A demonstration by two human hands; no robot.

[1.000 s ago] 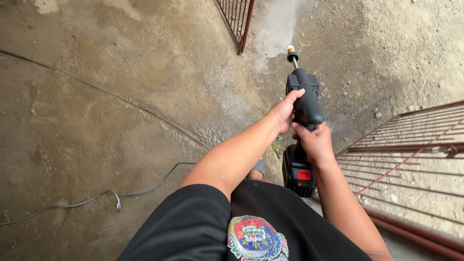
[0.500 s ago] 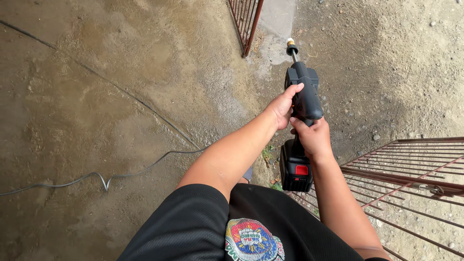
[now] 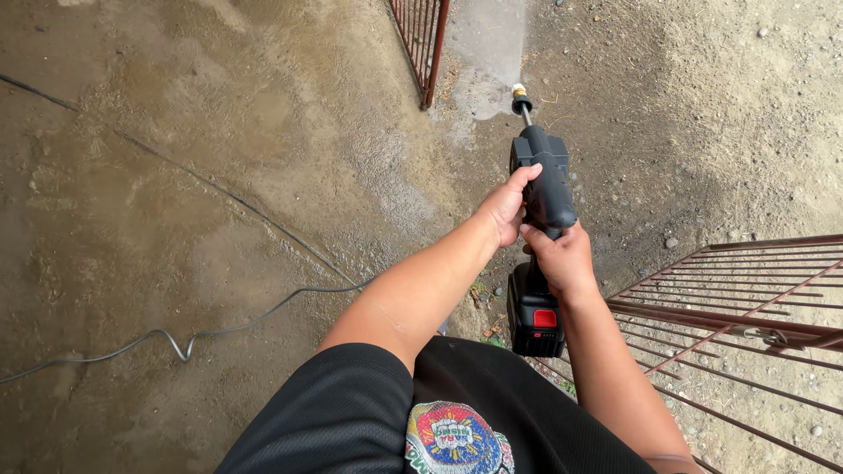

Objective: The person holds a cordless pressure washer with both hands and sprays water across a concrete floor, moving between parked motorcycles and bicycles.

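spray gun (image 3: pixel 544 189) | both hands gripping | red battery tab (image 3: pixel 545 318)

No packages, signs or screens appear here. Two label-like things do. A round printed emblem (image 3: pixel 454 439) sits on the front of the person's black shirt (image 3: pixel 351 412), at the bottom centre of the view; it is ringed in pale grey with red, blue, yellow and green inside, and its lower part is cut off by the frame edge. A small red rectangular patch (image 3: pixel 545 318) sits on the black battery block (image 3: pixel 536 316) at the bottom of the handheld sprayer, just above the shirt; whether it is a label or a button cannot be told.
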